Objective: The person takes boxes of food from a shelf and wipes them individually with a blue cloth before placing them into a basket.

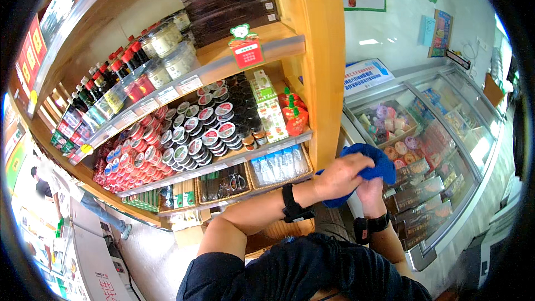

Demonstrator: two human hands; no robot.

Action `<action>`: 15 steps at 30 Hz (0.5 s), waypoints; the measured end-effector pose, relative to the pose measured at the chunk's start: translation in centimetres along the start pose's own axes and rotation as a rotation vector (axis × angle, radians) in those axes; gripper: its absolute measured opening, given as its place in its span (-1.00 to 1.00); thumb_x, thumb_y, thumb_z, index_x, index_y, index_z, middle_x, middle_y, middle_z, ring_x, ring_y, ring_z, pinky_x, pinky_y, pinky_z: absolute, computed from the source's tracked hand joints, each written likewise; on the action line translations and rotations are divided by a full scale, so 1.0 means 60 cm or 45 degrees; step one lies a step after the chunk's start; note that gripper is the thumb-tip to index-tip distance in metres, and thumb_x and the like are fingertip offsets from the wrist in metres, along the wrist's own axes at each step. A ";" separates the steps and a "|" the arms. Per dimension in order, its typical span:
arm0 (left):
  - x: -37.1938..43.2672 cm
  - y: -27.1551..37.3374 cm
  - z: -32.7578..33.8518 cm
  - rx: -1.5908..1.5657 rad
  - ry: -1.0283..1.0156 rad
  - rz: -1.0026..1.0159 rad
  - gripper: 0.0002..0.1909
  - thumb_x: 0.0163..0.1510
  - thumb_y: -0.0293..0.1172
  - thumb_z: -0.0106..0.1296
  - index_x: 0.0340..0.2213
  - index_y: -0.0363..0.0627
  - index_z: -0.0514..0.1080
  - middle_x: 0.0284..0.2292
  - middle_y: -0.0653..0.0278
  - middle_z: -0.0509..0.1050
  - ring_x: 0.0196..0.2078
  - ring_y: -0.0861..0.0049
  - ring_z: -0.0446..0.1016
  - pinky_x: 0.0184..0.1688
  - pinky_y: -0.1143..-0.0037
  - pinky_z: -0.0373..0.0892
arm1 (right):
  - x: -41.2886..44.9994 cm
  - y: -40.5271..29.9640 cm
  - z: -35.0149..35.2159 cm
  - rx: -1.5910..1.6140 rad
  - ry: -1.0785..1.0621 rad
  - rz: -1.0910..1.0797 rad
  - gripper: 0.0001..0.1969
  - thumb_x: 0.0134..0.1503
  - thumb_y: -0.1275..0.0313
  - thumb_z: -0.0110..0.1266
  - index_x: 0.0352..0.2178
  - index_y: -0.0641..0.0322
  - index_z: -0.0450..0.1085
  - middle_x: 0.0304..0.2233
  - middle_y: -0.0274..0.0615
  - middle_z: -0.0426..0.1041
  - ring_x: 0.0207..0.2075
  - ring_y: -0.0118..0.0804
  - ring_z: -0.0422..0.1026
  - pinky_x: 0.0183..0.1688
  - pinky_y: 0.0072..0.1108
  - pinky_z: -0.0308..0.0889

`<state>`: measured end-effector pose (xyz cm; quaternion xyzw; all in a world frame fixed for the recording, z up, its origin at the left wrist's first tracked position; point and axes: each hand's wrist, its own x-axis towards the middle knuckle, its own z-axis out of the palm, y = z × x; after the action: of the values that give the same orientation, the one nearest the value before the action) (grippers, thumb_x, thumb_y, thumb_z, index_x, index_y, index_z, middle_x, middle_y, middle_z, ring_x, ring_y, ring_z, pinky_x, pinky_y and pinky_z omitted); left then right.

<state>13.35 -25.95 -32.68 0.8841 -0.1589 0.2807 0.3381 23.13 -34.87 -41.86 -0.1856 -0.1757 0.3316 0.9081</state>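
Note:
A bunched blue cloth point(378, 163) is held in front of my chest by both hands. My left hand point(340, 175) grips it from the left side, fingers curled over the folds. Beneath the cloth's right part, my right hand point(370, 192) also holds it, its fingers partly hidden by the fabric. The cloth hangs between a wooden shelf post point(326, 67) and a glass-topped display freezer point(436, 142). Black straps point(288, 202) with a small device circle my left wrist, and a similar strap point(379, 222) is on my right wrist.
Shelves hold bottles point(104, 79), stacked round tubs point(194, 133) and clear jars point(163, 42). Below are wicker baskets with packaged utensils point(278, 166) and scissors point(237, 182). Ice-cream boxes point(418, 194) lie inside the freezer. A person point(46, 184) stands at the far left, beyond a white chest point(90, 238).

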 end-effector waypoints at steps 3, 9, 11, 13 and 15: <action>-0.028 0.003 -0.023 0.152 -0.365 -0.196 -0.61 -0.18 -0.54 0.00 -0.21 -0.16 0.25 -0.35 0.12 0.32 -0.23 0.20 0.32 -0.19 0.38 0.28 | 0.008 0.001 0.075 -0.140 -0.226 0.064 -0.59 0.10 0.23 -0.36 -0.29 0.38 0.31 -0.28 -0.03 0.39 -0.27 -0.16 0.38 -0.14 -0.39 0.27; -0.035 0.008 -0.187 0.276 0.225 -0.038 -0.87 -0.10 -0.58 -0.02 -0.41 -0.22 0.37 -0.43 0.13 0.42 -0.38 0.30 0.43 -0.36 0.50 0.36 | -0.002 -0.011 0.148 -0.204 -0.232 0.030 -0.65 0.01 0.34 -0.16 -0.27 0.46 0.30 -0.25 0.04 0.37 -0.26 -0.18 0.38 -0.18 -0.37 0.29; -0.018 0.029 -0.270 0.413 0.359 -0.142 -0.90 -0.09 -0.58 -0.01 -0.43 -0.21 0.37 -0.45 0.17 0.43 -0.40 0.45 0.43 -0.35 0.55 0.35 | -0.016 -0.011 0.168 -0.374 -0.220 -0.143 -0.65 -0.13 0.43 0.01 -0.30 0.50 0.30 -0.34 0.02 0.40 -0.35 -0.21 0.41 -0.18 -0.38 0.29; 0.015 0.045 -0.341 0.425 0.563 -0.248 -0.92 -0.09 -0.58 -0.01 -0.45 -0.23 0.38 -0.51 0.26 0.43 -0.44 0.60 0.39 -0.35 0.61 0.32 | -0.019 -0.018 0.173 -0.488 -0.212 -0.145 -0.64 -0.21 0.47 0.07 -0.33 0.52 0.31 -0.44 -0.02 0.42 -0.45 -0.22 0.41 -0.17 -0.38 0.29; 0.046 0.054 -0.420 0.572 0.692 -0.142 -0.91 -0.08 -0.57 -0.01 -0.44 -0.24 0.38 -0.54 0.34 0.42 -0.46 0.69 0.35 -0.35 0.66 0.30 | -0.011 -0.006 0.168 -0.481 -0.232 -0.146 -0.65 -0.23 0.47 0.08 -0.36 0.52 0.32 -0.52 -0.05 0.41 -0.52 -0.23 0.41 -0.16 -0.38 0.29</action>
<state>4.22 -11.24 -13.90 0.8367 0.0511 0.5148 0.1799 18.41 -33.35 -33.06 -0.3115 -0.3265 0.2559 0.8549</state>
